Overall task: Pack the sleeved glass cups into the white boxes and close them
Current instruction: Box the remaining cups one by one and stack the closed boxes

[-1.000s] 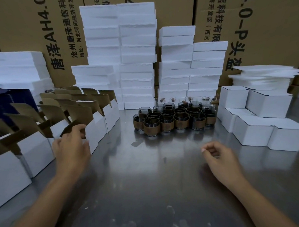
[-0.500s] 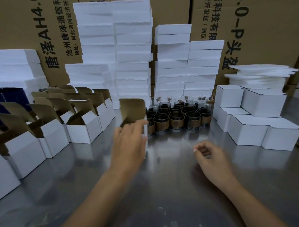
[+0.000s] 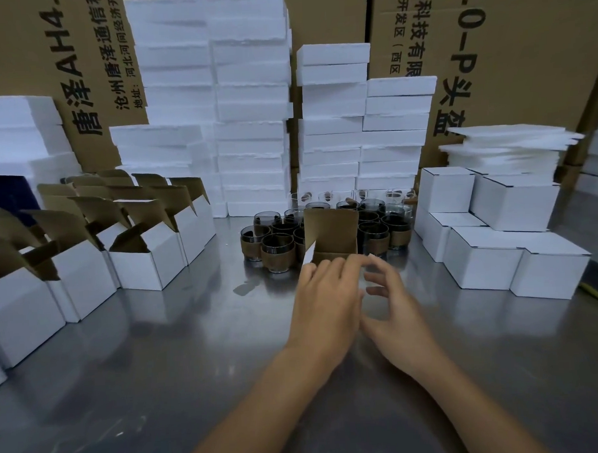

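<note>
An open white box (image 3: 332, 233), brown inside with its lid flap standing up, sits on the steel table in front of me. My left hand (image 3: 325, 300) grips its near left side. My right hand (image 3: 392, 304) is at the box's near right corner, fingers spread and curled, touching or nearly touching it. Both hands hide most of the box's front wall. Just behind the box stands a cluster of several dark glass cups with brown sleeves (image 3: 278, 253). The box looks empty inside.
Several open white boxes (image 3: 145, 260) with raised flaps line the left. Closed white boxes (image 3: 487, 262) are stacked at the right. Tall stacks of white foam blocks (image 3: 251, 101) and big cardboard cartons (image 3: 522, 45) form the back. Thin foam sheets (image 3: 506, 145) lie at the right rear.
My left hand took an open box from the left row and carried it right to the table's middle. My right hand moved up and left to meet it.
</note>
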